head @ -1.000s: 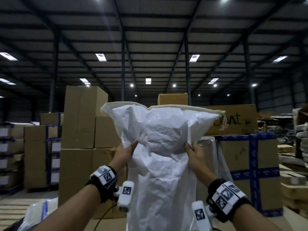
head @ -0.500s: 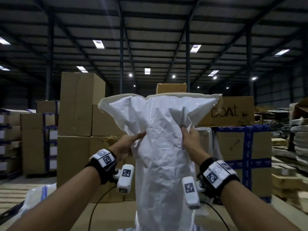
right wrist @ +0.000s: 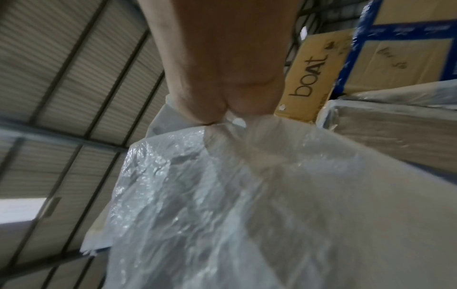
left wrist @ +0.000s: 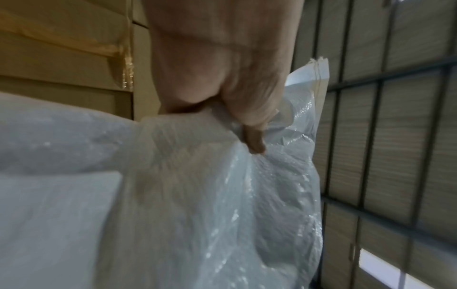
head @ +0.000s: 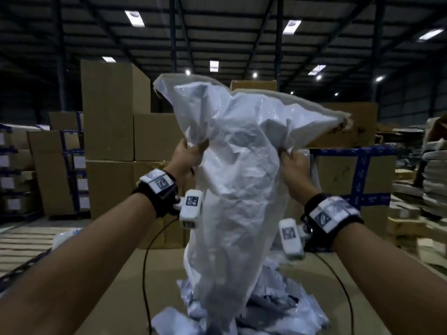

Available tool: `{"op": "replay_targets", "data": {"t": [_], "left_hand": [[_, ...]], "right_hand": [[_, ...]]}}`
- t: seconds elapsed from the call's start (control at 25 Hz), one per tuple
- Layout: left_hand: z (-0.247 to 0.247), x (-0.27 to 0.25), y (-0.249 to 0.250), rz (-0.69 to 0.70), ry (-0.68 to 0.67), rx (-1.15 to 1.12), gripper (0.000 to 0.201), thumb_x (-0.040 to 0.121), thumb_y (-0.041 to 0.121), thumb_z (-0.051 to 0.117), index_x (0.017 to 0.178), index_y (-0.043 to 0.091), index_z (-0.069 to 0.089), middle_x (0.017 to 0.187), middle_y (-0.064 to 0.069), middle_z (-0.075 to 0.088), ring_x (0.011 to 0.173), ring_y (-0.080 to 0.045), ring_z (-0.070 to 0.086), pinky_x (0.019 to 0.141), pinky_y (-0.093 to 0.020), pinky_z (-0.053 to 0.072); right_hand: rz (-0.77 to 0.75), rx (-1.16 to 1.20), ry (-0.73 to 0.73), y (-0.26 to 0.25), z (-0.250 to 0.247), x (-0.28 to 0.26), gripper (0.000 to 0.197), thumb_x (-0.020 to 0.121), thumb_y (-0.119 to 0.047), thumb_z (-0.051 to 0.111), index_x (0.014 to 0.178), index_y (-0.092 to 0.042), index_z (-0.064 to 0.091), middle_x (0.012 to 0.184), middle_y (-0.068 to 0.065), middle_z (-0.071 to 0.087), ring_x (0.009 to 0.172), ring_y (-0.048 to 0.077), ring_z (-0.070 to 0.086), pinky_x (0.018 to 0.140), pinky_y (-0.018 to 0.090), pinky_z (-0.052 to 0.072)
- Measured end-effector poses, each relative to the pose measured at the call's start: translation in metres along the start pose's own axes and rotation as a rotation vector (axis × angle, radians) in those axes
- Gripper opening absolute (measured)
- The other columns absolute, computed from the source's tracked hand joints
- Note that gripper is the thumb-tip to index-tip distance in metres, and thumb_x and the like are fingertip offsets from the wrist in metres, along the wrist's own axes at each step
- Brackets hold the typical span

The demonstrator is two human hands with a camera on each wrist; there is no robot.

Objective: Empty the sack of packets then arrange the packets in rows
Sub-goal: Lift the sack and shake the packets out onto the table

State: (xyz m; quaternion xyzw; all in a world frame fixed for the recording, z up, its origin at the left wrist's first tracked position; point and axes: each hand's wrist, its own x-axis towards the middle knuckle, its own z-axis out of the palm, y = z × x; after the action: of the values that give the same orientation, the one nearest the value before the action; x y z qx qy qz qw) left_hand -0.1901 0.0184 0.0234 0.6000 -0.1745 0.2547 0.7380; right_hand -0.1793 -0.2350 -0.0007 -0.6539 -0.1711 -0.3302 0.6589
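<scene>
A big white woven sack (head: 239, 184) hangs upside down in front of me, its sewn bottom edge on top and its mouth down over the brown table (head: 116, 301). My left hand (head: 191, 153) grips a fold of the sack (left wrist: 197, 195) on its left side. My right hand (head: 291, 160) grips the sack (right wrist: 247, 205) on its right side. A heap of several white packets (head: 278, 308) lies on the table under and around the sack's mouth. What is still inside the sack is hidden.
Stacked cardboard boxes (head: 113, 131) stand behind the table on the left. Boxes with blue tape (head: 348, 180) stand at the right, and one marked "boat" (right wrist: 311, 78). Black cables (head: 145, 274) run over the table. Piled goods (head: 433, 180) at far right.
Both hands have shifted their hold outward on the sack and kept it raised. My view has tipped down, and the heap of packets under the sack's mouth has come into sight.
</scene>
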Motion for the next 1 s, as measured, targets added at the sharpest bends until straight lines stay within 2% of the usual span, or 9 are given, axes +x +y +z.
{"op": "replay_targets", "data": {"t": [0.08, 0.16, 0.24, 0.4, 0.6, 0.72, 0.8, 0.88, 1.0], "left_hand": [[-0.008, 0.005, -0.005, 0.008, 0.082, 0.035, 0.053, 0.072, 0.032, 0.079, 0.116, 0.008, 0.061, 0.105, -0.013, 0.071, 0.096, -0.032, 0.068, 0.092, -0.051, 0.053], [-0.009, 0.004, -0.006, 0.034, 0.136, 0.031, 0.042, 0.076, 0.026, 0.073, 0.112, 0.008, 0.061, 0.090, -0.008, 0.069, 0.084, -0.026, 0.062, 0.085, -0.041, 0.052], [0.000, 0.001, -0.006, 0.043, 0.124, -0.011, 0.039, 0.083, 0.019, 0.068, 0.119, 0.009, 0.058, 0.093, -0.007, 0.068, 0.086, -0.025, 0.061, 0.080, -0.037, 0.053], [0.021, -0.012, -0.011, 0.000, -0.104, -0.092, 0.039, 0.088, 0.021, 0.066, 0.125, 0.018, 0.053, 0.122, -0.018, 0.062, 0.106, -0.033, 0.063, 0.090, -0.050, 0.053], [-0.015, 0.002, 0.000, 0.054, 0.082, 0.055, 0.034, 0.088, 0.018, 0.067, 0.118, 0.005, 0.058, 0.098, -0.011, 0.069, 0.089, -0.025, 0.065, 0.088, -0.044, 0.054], [-0.006, 0.005, -0.006, -0.035, 0.098, 0.025, 0.042, 0.082, 0.016, 0.071, 0.121, 0.005, 0.059, 0.109, -0.017, 0.069, 0.101, -0.035, 0.066, 0.095, -0.055, 0.050], [-0.001, 0.007, -0.008, -0.103, 0.068, -0.052, 0.061, 0.073, 0.025, 0.078, 0.127, 0.007, 0.057, 0.119, -0.019, 0.066, 0.107, -0.036, 0.064, 0.094, -0.054, 0.051], [-0.006, 0.010, -0.005, -0.182, -0.084, -0.107, 0.077, 0.068, 0.047, 0.080, 0.133, 0.013, 0.055, 0.128, -0.016, 0.062, 0.116, -0.034, 0.061, 0.097, -0.051, 0.050], [-0.003, 0.010, -0.007, -0.257, -0.234, -0.184, 0.072, 0.077, 0.059, 0.067, 0.134, 0.016, 0.055, 0.126, -0.014, 0.064, 0.115, -0.033, 0.062, 0.095, -0.051, 0.050]], "right_hand": [[0.031, 0.000, 0.064, -0.002, -0.010, 0.004, 0.020, 0.099, -0.019, 0.047, 0.091, -0.011, 0.063, 0.079, 0.001, 0.062, 0.075, 0.016, 0.058, 0.070, 0.029, 0.044], [0.028, 0.044, 0.103, -0.004, -0.012, 0.004, 0.019, 0.099, -0.018, 0.047, 0.100, -0.007, 0.063, 0.085, 0.003, 0.062, 0.083, 0.018, 0.057, 0.071, 0.021, 0.045], [0.014, 0.013, 0.107, -0.013, 0.001, -0.005, 0.019, 0.099, -0.019, 0.048, 0.099, -0.005, 0.062, 0.081, 0.002, 0.058, 0.083, 0.017, 0.053, 0.057, 0.013, 0.039], [0.047, -0.013, 0.098, -0.015, 0.024, -0.012, 0.026, 0.098, -0.023, 0.045, 0.110, -0.006, 0.062, 0.101, 0.009, 0.063, 0.097, 0.023, 0.058, 0.077, 0.024, 0.041], [0.082, 0.020, 0.129, -0.008, -0.003, 0.009, 0.027, 0.099, -0.022, 0.047, 0.107, -0.002, 0.063, 0.092, 0.007, 0.060, 0.087, 0.019, 0.055, 0.071, 0.026, 0.041], [0.060, -0.006, 0.072, -0.010, 0.018, 0.004, 0.021, 0.099, -0.019, 0.046, 0.107, -0.006, 0.061, 0.100, 0.010, 0.060, 0.092, 0.019, 0.054, 0.075, 0.028, 0.041], [0.034, 0.027, 0.018, -0.006, 0.025, 0.002, 0.012, 0.099, -0.018, 0.046, 0.098, -0.015, 0.057, 0.094, 0.008, 0.060, 0.089, 0.022, 0.056, 0.077, 0.034, 0.045], [0.020, 0.006, -0.020, -0.004, 0.021, 0.004, 0.015, 0.100, -0.017, 0.045, 0.090, -0.013, 0.056, 0.078, 0.003, 0.056, 0.072, 0.016, 0.052, 0.063, 0.029, 0.043], [0.002, 0.008, -0.045, -0.003, 0.017, 0.005, 0.016, 0.098, -0.012, 0.048, 0.092, -0.007, 0.062, 0.066, -0.002, 0.051, 0.058, 0.007, 0.043, 0.050, 0.016, 0.037]]}}
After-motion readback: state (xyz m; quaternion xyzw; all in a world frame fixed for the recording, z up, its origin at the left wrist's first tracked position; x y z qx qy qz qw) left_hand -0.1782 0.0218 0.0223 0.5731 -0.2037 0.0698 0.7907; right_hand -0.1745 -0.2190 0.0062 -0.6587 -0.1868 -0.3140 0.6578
